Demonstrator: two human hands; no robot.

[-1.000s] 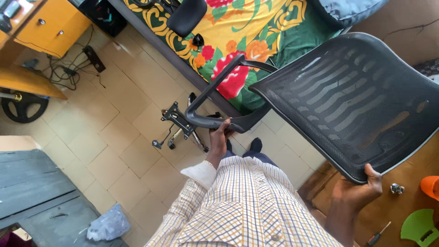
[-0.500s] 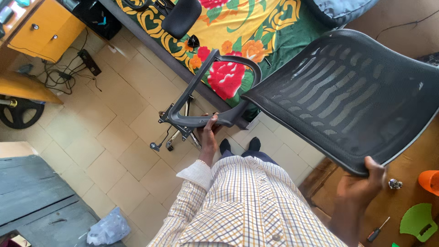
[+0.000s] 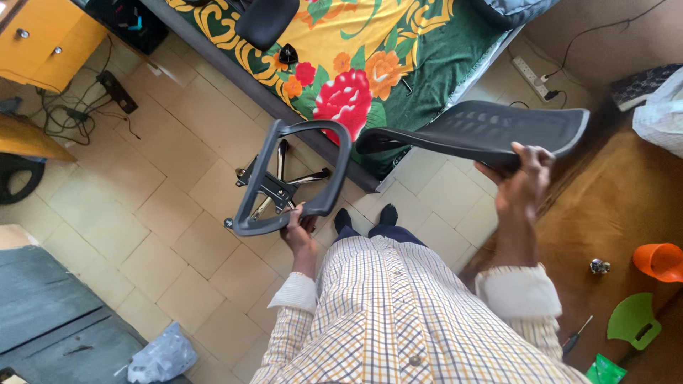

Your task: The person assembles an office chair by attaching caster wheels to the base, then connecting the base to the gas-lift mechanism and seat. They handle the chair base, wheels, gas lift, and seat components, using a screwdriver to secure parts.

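Armrest loop (image 3: 284, 178) clenched in my left hand (image 3: 299, 226), mesh backrest (image 3: 477, 131) gripped flat by my right hand (image 3: 523, 181) (2 parts apart, clearing each other).

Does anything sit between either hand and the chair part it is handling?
No. The left hand already grips the grey armrest frame, and the right hand grips the black mesh backrest; nothing intervenes.

armrest frame (image 3: 284, 178) in left hand (image 3: 297, 226), over chair base (image 3: 274, 186) on floor; mesh backrest (image 3: 484, 131) in right hand (image 3: 525, 181), bed (image 3: 370, 64) behind, screwdriver (image 3: 575, 337) far right.
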